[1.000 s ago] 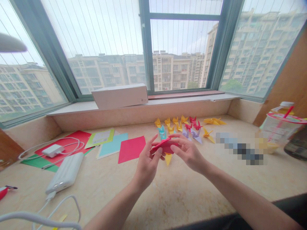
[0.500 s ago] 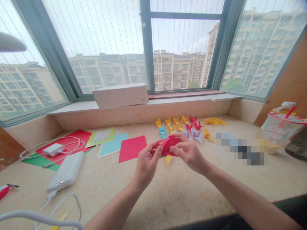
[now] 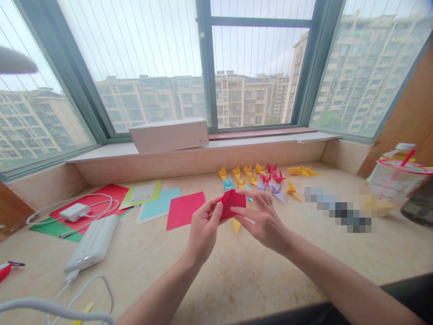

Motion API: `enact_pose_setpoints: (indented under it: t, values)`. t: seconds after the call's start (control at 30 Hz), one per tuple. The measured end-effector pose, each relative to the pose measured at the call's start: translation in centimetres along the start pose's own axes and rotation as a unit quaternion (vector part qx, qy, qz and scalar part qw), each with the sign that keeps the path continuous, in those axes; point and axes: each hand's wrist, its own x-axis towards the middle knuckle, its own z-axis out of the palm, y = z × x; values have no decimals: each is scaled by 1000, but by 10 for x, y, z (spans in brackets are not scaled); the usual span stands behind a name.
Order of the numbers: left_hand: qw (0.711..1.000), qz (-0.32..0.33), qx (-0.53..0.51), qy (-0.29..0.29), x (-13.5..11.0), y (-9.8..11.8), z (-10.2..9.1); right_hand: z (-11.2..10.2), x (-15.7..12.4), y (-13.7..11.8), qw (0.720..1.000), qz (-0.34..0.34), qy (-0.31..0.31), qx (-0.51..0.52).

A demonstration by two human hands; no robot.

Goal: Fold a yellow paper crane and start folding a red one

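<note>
My left hand pinches a folded piece of red origami paper at its left side, with the thumb in front. The paper is held up above the counter. My right hand is at the paper's right side, fingers stretched and spread, with fingertips touching its front face. Behind the paper stand several small folded paper cranes in yellow, red, blue and lilac. A yellow folded piece shows just below the paper. A flat red square sheet lies left of my left hand.
Coloured sheets, a white charger and a power bank with cables lie at left. A long white box rests on the window ledge. At right are a blurred-out item and a plastic cup with a red straw.
My right hand has loosened from a thumb-and-finger grip and spread its fingers against the paper. The red paper has turned and shifted slightly left with my left hand.
</note>
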Motion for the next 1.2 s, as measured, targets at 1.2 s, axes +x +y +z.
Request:
enact_pose_setpoints:
  t: [1.2]
  values:
    - [997, 46, 66, 7, -1, -5, 5, 10, -1, 8, 943, 259, 144, 153]
